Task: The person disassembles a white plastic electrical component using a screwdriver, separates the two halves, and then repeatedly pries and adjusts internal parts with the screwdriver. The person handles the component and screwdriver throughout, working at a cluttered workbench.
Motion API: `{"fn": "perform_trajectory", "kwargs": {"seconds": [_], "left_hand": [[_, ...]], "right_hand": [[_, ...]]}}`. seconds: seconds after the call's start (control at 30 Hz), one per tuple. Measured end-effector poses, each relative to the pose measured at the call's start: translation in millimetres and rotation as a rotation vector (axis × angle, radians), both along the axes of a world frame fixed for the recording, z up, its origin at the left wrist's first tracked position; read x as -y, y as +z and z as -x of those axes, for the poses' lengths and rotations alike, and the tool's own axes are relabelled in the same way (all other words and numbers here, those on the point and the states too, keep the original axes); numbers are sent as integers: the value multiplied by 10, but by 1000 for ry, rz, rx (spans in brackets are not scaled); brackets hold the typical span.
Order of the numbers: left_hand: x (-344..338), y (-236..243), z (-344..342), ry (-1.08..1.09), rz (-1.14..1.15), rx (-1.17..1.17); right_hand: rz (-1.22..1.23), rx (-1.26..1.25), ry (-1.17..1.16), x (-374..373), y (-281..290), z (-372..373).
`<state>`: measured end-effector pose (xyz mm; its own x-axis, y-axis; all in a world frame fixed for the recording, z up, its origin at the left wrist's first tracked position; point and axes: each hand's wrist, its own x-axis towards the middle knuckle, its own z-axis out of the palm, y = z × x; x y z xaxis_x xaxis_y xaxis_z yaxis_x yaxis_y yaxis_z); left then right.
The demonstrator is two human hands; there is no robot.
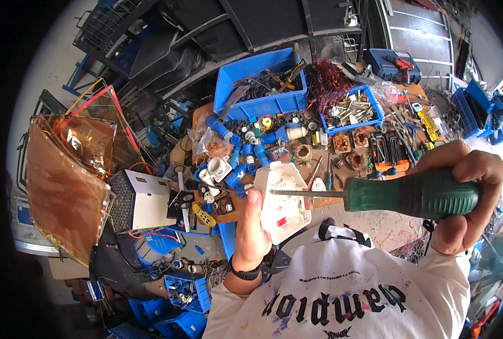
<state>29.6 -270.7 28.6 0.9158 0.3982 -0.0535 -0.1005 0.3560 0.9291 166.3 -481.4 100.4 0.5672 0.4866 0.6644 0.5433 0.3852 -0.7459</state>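
Observation:
A white plastic housing [288, 179], its ribbed inner side showing and a small red part low in it, is gripped along its left edge by my left hand [251, 231]. The thumb lies along the edge; the other fingers are hidden behind the housing. My right hand [477, 192] wraps round the thick end of a screwdriver [410, 196] with a dark green handle. Its thin metal shaft points left across the housing, the tip by the left edge near my thumb. Whether the tip sits in a screw is too small to tell.
Beyond the housing, a cluttered wooden workbench [322, 161] carries blue pipe fittings [260, 153], a large blue bin [263, 107] of tools and a blue tray [353, 113] of metal pieces. A red drill [403, 65] lies on a blue case. At left stands a white box [144, 198].

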Motion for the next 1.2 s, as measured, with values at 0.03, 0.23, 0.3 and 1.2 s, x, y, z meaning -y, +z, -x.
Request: {"fn": "perform_trajectory", "kwargs": {"seconds": [0.03, 0.23, 0.3, 1.2], "left_hand": [[-1, 7, 5, -5, 26, 18], [-18, 17, 29, -46, 170, 98], [-5, 35, 36, -65, 169, 85], [53, -11, 145, -89, 295, 98]], "right_hand": [[11, 59, 23, -19, 4, -43], [49, 207, 129, -19, 94, -105], [-9, 140, 170, -46, 65, -121], [-226, 181, 45, -148, -115, 100]]}}
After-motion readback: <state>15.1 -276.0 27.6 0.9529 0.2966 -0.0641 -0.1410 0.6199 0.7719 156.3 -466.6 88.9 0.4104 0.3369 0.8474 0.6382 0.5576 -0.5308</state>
